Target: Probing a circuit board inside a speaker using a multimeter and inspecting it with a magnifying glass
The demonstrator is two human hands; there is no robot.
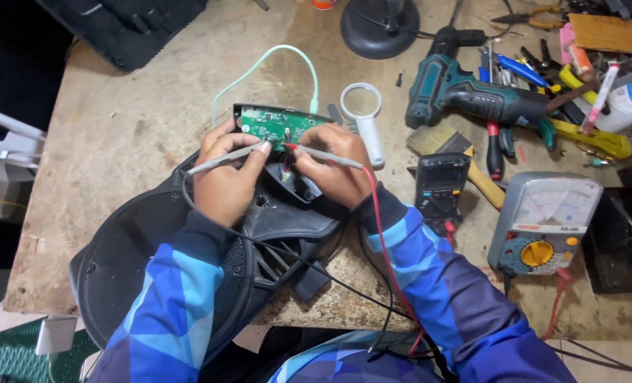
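While both probes meet on the green circuit board [277,125], head view, bench at centre.
Left hand [223,177] pinches the grey probe [223,157]; right hand [333,167] pinches the red-tipped probe [326,154]. Board sits atop black speaker housing [188,262]; analog multimeter [543,223] at three o'clock.

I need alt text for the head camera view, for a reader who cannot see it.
Two hands, left hand and right hand, each press a probe tip to a green circuit board on a black casing. An analog multimeter, drill and magnifier lie on the worn bench.
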